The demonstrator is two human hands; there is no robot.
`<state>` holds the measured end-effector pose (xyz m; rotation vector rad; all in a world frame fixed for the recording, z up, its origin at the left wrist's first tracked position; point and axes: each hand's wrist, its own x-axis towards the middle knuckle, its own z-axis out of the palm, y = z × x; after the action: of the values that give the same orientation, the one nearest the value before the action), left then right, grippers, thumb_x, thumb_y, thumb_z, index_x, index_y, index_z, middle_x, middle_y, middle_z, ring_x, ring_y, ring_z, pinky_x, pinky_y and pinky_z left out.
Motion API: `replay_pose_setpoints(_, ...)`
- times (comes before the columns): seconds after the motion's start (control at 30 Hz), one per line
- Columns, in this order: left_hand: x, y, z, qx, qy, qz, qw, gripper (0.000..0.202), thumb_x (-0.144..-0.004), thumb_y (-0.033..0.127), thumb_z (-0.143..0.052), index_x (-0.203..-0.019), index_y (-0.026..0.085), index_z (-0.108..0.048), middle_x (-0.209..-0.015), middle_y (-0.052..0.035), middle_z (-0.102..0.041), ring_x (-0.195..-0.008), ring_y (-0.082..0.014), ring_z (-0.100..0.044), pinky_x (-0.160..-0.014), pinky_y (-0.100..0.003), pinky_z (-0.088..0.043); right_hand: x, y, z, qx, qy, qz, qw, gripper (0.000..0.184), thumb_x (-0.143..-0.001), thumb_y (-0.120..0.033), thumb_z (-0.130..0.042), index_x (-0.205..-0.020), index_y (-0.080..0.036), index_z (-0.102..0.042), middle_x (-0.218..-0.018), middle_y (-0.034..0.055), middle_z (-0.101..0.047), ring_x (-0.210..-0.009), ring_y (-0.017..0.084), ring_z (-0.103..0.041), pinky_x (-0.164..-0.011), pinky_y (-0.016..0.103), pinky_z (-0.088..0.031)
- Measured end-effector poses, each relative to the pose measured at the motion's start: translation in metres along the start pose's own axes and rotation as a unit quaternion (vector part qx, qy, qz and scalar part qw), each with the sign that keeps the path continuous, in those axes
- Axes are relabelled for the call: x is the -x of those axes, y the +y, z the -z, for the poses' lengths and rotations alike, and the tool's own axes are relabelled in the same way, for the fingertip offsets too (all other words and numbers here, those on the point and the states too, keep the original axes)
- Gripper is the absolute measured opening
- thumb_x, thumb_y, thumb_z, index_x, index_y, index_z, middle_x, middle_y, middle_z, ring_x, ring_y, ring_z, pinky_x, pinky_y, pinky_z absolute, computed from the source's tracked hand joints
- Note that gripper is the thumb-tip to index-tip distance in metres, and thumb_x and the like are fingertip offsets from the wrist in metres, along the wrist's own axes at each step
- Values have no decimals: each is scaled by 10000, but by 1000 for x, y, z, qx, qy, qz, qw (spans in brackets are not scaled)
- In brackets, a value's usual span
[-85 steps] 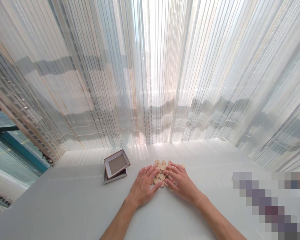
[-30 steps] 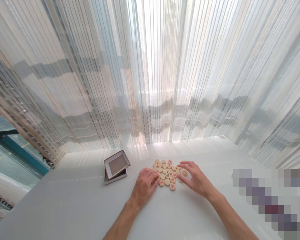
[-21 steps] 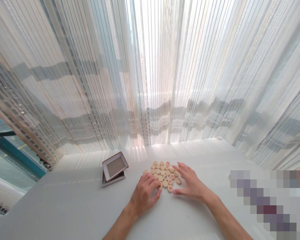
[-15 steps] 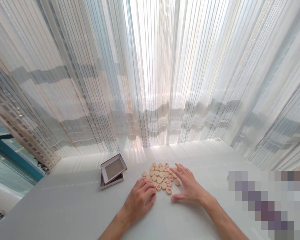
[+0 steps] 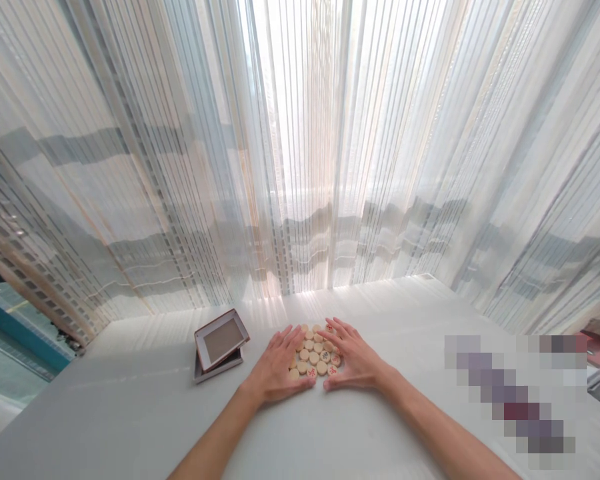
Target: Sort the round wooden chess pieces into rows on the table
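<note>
Round wooden Chinese chess pieces (image 5: 316, 357) lie packed together in a single group on the white table (image 5: 300, 433). Most are plain side up; a few show red or dark characters. My left hand (image 5: 283, 367) rests open along the left edge of the group, fingers stretched forward and thumb across the near side. Along the right edge my right hand (image 5: 353, 357) is also open, its fingers curving over some pieces and its thumb at the near side. The two thumbs are close together but apart. Pieces beneath the fingers are partly hidden.
Left of the pieces, an open box lid (image 5: 224, 340) leans tilted on a shallow box tray (image 5: 217, 369). Sheer striped curtains (image 5: 305, 167) hang along the table's far edge. A pixelated patch (image 5: 517, 400) covers something on the right.
My left hand has uncurled and spread along the left side of the pieces. My right hand has moved in against the right side, and the group looks tighter. The view has shifted slightly.
</note>
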<state>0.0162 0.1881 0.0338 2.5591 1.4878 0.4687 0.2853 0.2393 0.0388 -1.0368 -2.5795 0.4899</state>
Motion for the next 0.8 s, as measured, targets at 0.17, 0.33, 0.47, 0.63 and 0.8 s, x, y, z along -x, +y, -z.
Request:
replay_pose_setpoints(0.17, -16, -12, 4, 9, -1, -17, 1000, 1007, -775, 744, -616, -1573, 272, -224, -1619, -78, -302, -1480, -335, -278, -1230, -528, -203, -23, 6, 0, 17, -3, 22, 1000, 1131, -585, -821, -713, -1525, -282, -386, -1623, 119, -269, -1489, 382, -186, -1206, 524, -190)
replay_pose_setpoints(0.33, -23, -14, 9, 19, 24, -36, 999, 944, -783, 717, -633, -1545, 269, -298, -1577, -103, -380, -1441, -323, -358, -1210, -535, -231, -35, 6, -4, 21, 24, 30, 999, 1052, -638, -808, -687, -1510, -292, -407, -1578, 116, -348, -1466, 366, -239, -1195, 513, -232)
replay_pose_setpoints(0.47, -25, -14, 11, 16, 24, -45, 999, 894, -798, 691, -634, -1528, 273, -330, -1575, -96, -387, -1437, -308, -369, -1205, -538, -236, -35, 7, -6, 27, 26, 28, 999, 970, -721, -773, -650, -1524, -298, -382, -1622, 97, -279, -1494, 372, -176, -1204, 530, -192)
replay_pose_setpoints(0.63, -22, -13, 11, -1, 24, -37, 999, 861, -807, 673, -631, -1516, 271, -353, -1580, -100, -376, -1450, -309, -346, -1207, -539, -219, -33, 9, -9, 37, 35, -1, 999, 787, -884, -705, -508, -1537, -290, -363, -1631, 85, -275, -1508, 344, -165, -1213, 527, -158)
replay_pose_setpoints(0.8, -23, -2, 9, -14, 21, -39, 999, 948, -788, 722, -615, -1550, 269, -277, -1616, -104, -304, -1484, -332, -267, -1214, -562, -174, -33, 11, -11, 42, 44, -23, 998, 736, -940, -699, -402, -1556, -307, -314, -1658, 57, -202, -1525, 324, -107, -1216, 523, -142)
